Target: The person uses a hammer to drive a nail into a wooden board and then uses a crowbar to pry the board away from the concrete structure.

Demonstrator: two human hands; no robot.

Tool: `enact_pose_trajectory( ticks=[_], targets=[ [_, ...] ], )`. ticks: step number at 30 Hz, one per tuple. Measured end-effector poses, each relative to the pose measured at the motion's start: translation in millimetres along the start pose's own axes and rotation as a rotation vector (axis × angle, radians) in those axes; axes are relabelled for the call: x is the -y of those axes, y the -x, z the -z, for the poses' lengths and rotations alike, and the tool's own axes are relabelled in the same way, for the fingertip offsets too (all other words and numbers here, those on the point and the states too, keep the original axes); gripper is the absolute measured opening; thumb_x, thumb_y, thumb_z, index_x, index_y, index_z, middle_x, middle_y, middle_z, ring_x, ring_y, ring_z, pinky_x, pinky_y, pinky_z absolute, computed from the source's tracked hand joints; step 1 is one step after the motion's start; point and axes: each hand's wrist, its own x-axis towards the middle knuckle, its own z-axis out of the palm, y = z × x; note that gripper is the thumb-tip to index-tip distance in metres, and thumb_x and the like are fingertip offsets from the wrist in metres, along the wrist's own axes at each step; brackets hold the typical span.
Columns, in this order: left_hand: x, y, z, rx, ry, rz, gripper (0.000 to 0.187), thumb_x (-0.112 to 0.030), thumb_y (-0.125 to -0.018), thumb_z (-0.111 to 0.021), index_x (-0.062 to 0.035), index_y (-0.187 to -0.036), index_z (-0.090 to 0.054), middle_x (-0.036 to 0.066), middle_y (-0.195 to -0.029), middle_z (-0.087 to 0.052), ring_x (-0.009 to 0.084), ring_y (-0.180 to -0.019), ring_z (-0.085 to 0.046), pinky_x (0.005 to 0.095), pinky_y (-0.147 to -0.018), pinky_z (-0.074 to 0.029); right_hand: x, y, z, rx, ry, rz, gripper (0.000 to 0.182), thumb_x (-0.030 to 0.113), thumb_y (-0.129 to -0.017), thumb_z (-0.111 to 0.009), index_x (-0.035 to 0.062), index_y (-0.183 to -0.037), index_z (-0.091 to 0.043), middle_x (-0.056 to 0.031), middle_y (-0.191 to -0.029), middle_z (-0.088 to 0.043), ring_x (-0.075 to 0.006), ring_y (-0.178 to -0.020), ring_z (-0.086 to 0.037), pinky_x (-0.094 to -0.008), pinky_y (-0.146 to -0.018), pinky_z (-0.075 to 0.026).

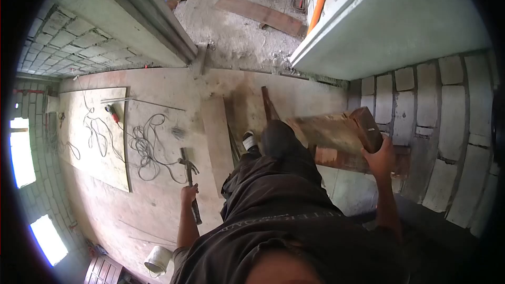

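My left hand (189, 194) is closed around the handle of a claw hammer (187, 166), its metal head pointing away from me above the floor. On the other side, my right hand (380, 156) grips the near end of a thick wooden board (364, 126). That board stretches left toward my raised knee, its worn face stained brown. Below it lies a reddish-brown plank (336, 158), partly covered by the board and my leg. Beside my shoe, a long pale plank (214, 144) rests on the floor.
Tangled cable (147, 144) and a red-tipped power tool (112, 114) lie to the left, near a light sheet (97, 142). A white bucket (158, 260) stands behind me on the left. Block walls (415, 105) rise alongside. Beyond the doorway lies a board (263, 14) on rough ground.
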Motion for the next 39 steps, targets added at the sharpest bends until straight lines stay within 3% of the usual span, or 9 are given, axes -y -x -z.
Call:
enact_pose_trajectory(
  ticks=[2,3,7,9,14,16,19,32,39],
  targets=[
    [13,-3,-12,-0.03,-0.091,-0.181,0.046,-0.048,-0.08,-0.065,-0.0042,-0.073,-0.074,0.011,-0.073,-0.072,0.0253,-0.074,-0.069,0.0384,-0.074,-0.051,14,-5,-2,-0.102,-0.263,0.042,0.07,0.027,-0.067,-0.085,0.0027,-0.123,-0.05,-0.0232,-0.12,-0.059,-0.0385,-0.109,-0.06,-0.0444,-0.088,-0.049],
    [29,20,50,-0.026,-0.043,-0.018,0.046,-0.048,-0.08,-0.065,-0.0043,-0.072,-0.074,0.01,-0.073,-0.072,0.0255,-0.074,-0.069,0.0382,-0.074,-0.051,62,-16,-4,-0.008,-0.279,0.034,0.07,0.027,-0.067,-0.085,0.0027,-0.123,-0.05,-0.0232,-0.12,-0.059,-0.0385,-0.109,-0.06,-0.0444,-0.088,-0.049],
    [-62,15,83,-0.052,-0.083,0.055,0.046,-0.049,-0.081,-0.064,-0.0057,-0.07,-0.074,0.01,-0.072,-0.071,0.028,-0.074,-0.069,0.0393,-0.074,-0.052,146,-95,-54,-0.134,-0.425,0.097,0.071,0.027,-0.066,-0.086,0.002,-0.121,-0.05,-0.022,-0.105,-0.064,-0.0413,-0.099,-0.062,-0.0463,-0.084,-0.05],
    [-86,15,94,-0.052,-0.391,-0.214,0.045,-0.048,-0.082,-0.064,-0.0062,-0.068,-0.072,0.01,-0.069,-0.07,0.0309,-0.073,-0.069,0.0414,-0.072,-0.052,187,-138,-67,-0.267,-0.48,0.158,0.072,0.028,-0.065,-0.086,0.0018,-0.121,-0.05,-0.0224,-0.106,-0.064,-0.0411,-0.099,-0.062,-0.0462,-0.084,-0.05],
    [-180,-44,127,-0.141,-0.433,-0.044,0.042,-0.042,-0.083,-0.066,-0.002,-0.07,-0.068,0.013,-0.065,-0.068,0.0333,-0.072,-0.068,0.0463,-0.07,-0.052,286,-255,-80,-0.309,-0.554,0.18,0.074,0.029,-0.063,-0.087,0.0013,-0.121,-0.05,-0.0224,-0.106,-0.063,-0.0405,-0.098,-0.062,-0.0464,-0.083,-0.049],
    [-204,-83,141,-0.184,-0.499,-0.227,0.044,-0.042,-0.082,-0.068,0.0007,-0.072,-0.067,0.019,-0.069,-0.068,0.0374,-0.074,-0.067,0.0488,-0.071,-0.051,325,-305,-81,-0.257,-0.613,0.149,0.073,0.029,-0.062,-0.087,0.0014,-0.119,-0.05,-0.0215,-0.105,-0.063,-0.0398,-0.097,-0.062,-0.0465,-0.082,-0.049],
    [-314,-119,166,-0.23,-0.43,-0.037,0.046,-0.044,-0.081,-0.069,0.0016,-0.075,-0.067,0.024,-0.075,-0.067,0.0418,-0.076,-0.066,0.0501,-0.072,-0.05,382,-375,-72,-0.238,-0.616,0.169,0.072,0.029,-0.062,-0.088,0.0013,-0.118,-0.05,-0.0207,-0.104,-0.063,-0.0393,-0.097,-0.062,-0.0464,-0.082,-0.049],
    [-715,-254,280,-0.303,-0.256,-0.302,0.032,-0.032,-0.085,-0.069,-0.0009,-0.084,-0.065,0.02,-0.076,-0.065,0.0403,-0.076,-0.063,0.0471,-0.068,-0.048,597,-669,-71,-0.175,-0.673,0.097,0.072,0.034,-0.066,-0.086,-0.0025,-0.117,-0.051,-0.021,-0.102,-0.066,-0.0363,-0.095,-0.065,-0.0426,-0.083,-0.05],
    [-887,-454,318,-0.228,-0.031,-0.556,0.032,-0.033,-0.087,-0.067,-0.0014,-0.083,-0.068,0.018,-0.075,-0.065,0.0375,-0.075,-0.064,0.0426,-0.067,-0.048,727,-836,-149,-0.067,-0.781,-0.118,0.077,0.043,-0.064,-0.086,-0.008,-0.111,-0.052,-0.0266,-0.102,-0.064,-0.0397,-0.098,-0.063,-0.0463,-0.084,-0.048]
  ],
)
